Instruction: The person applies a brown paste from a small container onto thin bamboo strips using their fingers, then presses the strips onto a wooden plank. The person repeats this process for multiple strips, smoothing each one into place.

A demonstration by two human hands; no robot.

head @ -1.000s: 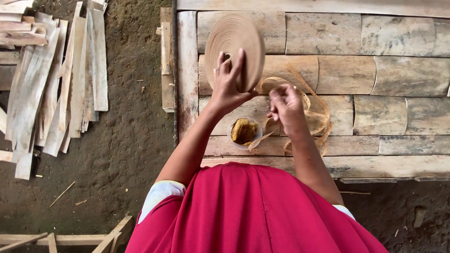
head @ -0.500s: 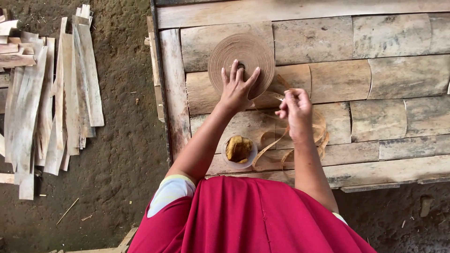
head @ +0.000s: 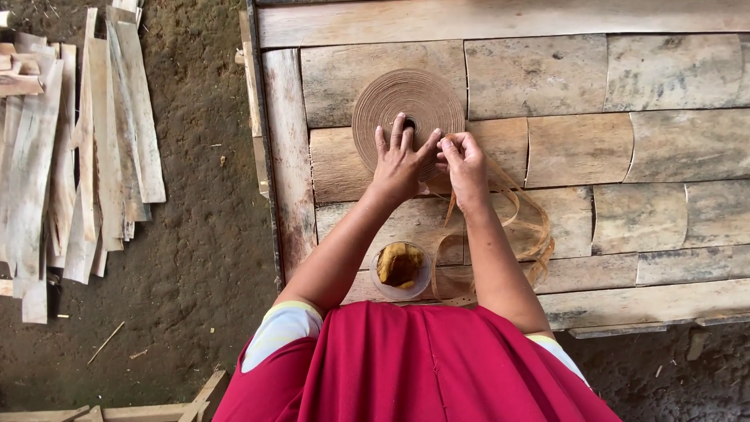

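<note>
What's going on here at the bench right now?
A person in a red top leans over a wooden slat table. The left hand lies flat, fingers spread, on a flat round coil of thin tan strip. The right hand pinches the strip at the coil's edge, and the loose strip trails back in loops over the table. A small bowl of brown paste sits near the person's body. Wood offcuts lie on the dirt floor.
</note>
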